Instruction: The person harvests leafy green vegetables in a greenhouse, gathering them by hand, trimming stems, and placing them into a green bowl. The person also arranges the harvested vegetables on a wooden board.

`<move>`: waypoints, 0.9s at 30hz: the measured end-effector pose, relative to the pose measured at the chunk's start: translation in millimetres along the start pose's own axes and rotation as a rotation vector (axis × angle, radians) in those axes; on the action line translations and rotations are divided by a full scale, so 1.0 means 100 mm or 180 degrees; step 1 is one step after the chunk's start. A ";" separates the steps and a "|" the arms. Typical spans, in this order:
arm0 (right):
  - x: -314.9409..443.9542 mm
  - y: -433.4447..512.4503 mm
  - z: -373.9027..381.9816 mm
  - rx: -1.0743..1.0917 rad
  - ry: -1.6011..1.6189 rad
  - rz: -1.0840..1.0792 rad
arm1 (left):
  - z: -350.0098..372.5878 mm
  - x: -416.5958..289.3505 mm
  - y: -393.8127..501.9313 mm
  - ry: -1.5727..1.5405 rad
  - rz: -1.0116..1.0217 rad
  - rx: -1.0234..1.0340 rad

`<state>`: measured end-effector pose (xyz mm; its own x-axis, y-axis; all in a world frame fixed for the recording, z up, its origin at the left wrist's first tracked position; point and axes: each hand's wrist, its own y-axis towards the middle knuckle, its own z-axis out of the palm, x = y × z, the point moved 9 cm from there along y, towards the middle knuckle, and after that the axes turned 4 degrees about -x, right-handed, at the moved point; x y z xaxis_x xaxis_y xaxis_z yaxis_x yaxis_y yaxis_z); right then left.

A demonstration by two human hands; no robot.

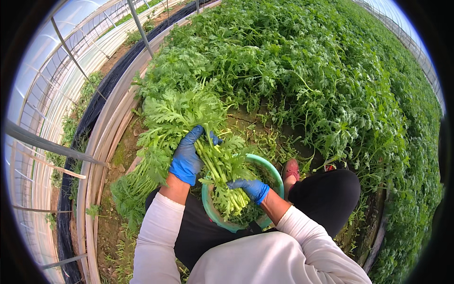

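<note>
A bunch of leafy greens with lobed leaves, which look like chrysanthemum greens [212,159], lies slantwise across both my hands. My left hand [188,152], in a blue glove, is wrapped around the upper stems below the leafy tops. Lower down, my right hand [251,189], gloved alike, grips the bunch near the pale cut stem ends. Beneath it a green plastic bucket [277,177] stands between my legs, with leaf scraps [260,213] inside. Farther left, a pile of similar greens [133,193] rests on the ground beside my left forearm.
A dense bed of growing greens [301,60] stretches ahead and to the right. Along the left run greenhouse plastic sheeting [94,170], black film [76,142] and metal poles [53,142]. My red shoe [291,170] is right of the bucket, on soil with trimmings.
</note>
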<state>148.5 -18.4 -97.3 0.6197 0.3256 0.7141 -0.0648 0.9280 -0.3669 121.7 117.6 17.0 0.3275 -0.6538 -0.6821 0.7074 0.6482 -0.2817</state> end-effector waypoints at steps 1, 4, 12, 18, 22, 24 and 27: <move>0.07 -0.03 -0.06 -0.0140 -0.0459 -0.0171 | -0.01 0.00 0.00 -0.0024 -0.0047 -0.0090; 0.50 -0.16 -0.29 -0.0348 -0.0928 -0.0702 | 0.02 0.01 -0.05 -0.0127 -0.0041 0.0078; 1.99 -0.25 0.20 -0.1346 -0.2810 -0.2739 | -0.16 0.18 -0.04 0.1194 0.0591 0.0104; 2.05 0.01 1.09 -0.0702 -0.5345 -0.2302 | -0.25 0.35 0.04 0.0731 0.0627 0.0133; 2.15 -0.26 0.39 -0.0182 -0.1474 -0.3344 | -0.39 -0.03 0.02 -0.0285 0.0297 0.0034; 1.67 -0.31 -0.37 -0.2395 -0.2752 -0.2967 | -0.42 -0.30 -0.11 -0.0532 0.0344 0.0135; -0.19 0.03 -0.91 -0.0260 -0.5456 0.0205 | -0.21 -0.55 -0.32 -0.0535 0.0699 0.0868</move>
<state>207.4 -38.2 -166.1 -0.8655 0.2166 0.4517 0.0164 0.9135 -0.4066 67.6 140.7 48.9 0.5718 -0.5805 -0.5797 0.7421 0.6672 0.0638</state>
